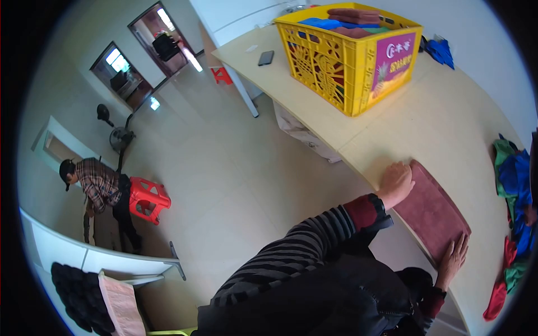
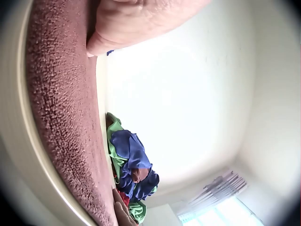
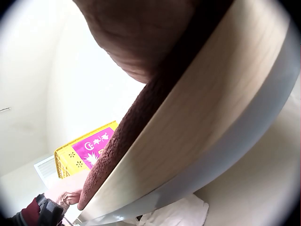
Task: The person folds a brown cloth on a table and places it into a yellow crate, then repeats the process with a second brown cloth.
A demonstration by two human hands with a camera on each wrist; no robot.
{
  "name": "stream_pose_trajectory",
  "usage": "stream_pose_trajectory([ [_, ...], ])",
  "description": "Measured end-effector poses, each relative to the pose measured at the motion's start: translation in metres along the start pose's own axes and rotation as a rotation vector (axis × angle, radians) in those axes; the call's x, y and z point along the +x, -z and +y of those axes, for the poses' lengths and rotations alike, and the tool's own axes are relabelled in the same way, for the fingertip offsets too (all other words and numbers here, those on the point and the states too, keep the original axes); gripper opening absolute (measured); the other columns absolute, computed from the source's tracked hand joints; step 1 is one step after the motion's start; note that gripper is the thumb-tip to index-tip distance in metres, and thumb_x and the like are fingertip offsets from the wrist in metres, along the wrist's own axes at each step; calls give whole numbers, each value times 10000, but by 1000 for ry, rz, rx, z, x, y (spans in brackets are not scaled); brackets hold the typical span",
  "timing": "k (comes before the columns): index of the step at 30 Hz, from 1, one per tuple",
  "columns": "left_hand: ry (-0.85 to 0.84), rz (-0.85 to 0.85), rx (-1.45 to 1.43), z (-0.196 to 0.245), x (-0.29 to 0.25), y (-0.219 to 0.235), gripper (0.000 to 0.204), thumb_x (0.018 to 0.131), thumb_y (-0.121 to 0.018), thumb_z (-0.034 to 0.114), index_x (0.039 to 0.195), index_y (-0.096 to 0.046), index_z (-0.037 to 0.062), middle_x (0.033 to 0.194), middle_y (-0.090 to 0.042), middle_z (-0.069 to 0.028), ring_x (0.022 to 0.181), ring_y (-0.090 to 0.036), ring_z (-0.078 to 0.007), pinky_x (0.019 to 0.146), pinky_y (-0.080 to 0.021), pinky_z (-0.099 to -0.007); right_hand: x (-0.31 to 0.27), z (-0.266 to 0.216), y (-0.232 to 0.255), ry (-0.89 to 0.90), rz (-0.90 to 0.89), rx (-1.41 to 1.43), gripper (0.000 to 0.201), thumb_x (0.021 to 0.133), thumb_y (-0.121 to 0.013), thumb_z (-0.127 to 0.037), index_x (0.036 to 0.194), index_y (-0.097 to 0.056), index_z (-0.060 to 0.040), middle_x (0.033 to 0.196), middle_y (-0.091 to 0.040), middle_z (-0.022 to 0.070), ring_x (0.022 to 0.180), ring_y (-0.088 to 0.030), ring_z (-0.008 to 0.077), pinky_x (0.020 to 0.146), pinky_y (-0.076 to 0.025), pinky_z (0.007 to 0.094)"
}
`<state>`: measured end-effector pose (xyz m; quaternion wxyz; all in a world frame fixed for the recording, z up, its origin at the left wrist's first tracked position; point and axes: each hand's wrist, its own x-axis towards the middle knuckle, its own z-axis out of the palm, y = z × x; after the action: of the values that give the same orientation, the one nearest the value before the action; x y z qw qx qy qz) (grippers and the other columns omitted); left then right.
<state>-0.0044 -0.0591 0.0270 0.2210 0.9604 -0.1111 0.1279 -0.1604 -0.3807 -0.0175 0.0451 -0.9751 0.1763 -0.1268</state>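
Note:
A folded reddish-brown towel lies along the near edge of the table, its fuzzy pile close up in the left wrist view. My left hand is at the towel's far end, beside its corner; its fingers look bent, and I cannot tell whether they grip the cloth. At the near end, my right hand rests on the towel with straight fingers spread over the corner. In the right wrist view the underside of that hand hides part of the towel.
A yellow crate of folded towels stands farther along the table, near a phone. Blue, green and red cloths lie by the wall. A person bends near a red stool across the room.

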Motion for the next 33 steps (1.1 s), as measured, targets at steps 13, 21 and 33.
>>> stream_pose_trajectory([
  [13, 189, -458, -1319, -16, 23, 6, 289, 854, -738, 95, 1089, -645, -45, 955, -720, -113, 808, -691, -185, 730, -564, -315, -13, -31, 40, -49, 61, -9, 550, 1025, -487, -379, 1520, -429, -146, 1595, -366, 103, 1465, -311, 387, 1191, -246, 504],
  [21, 336, -596, -1383, -13, 24, 21, 347, 907, -721, 85, 1207, -602, -41, 1146, -681, -142, 1009, -668, -193, 881, -551, -330, -4, -101, 45, 153, 129, -7, 561, 1025, -488, -386, 1509, -432, -109, 1586, -369, 138, 1486, -289, 361, 1198, -225, 543],
  [33, 337, -604, -1456, -11, 28, 47, 366, 925, -705, 139, 1236, -595, -20, 1143, -681, -105, 1013, -670, -181, 909, -546, -318, -2, -134, 23, 206, 40, 3, 561, 1038, -452, -378, 1510, -421, -75, 1580, -380, 151, 1477, -303, 365, 1198, -224, 539],
])
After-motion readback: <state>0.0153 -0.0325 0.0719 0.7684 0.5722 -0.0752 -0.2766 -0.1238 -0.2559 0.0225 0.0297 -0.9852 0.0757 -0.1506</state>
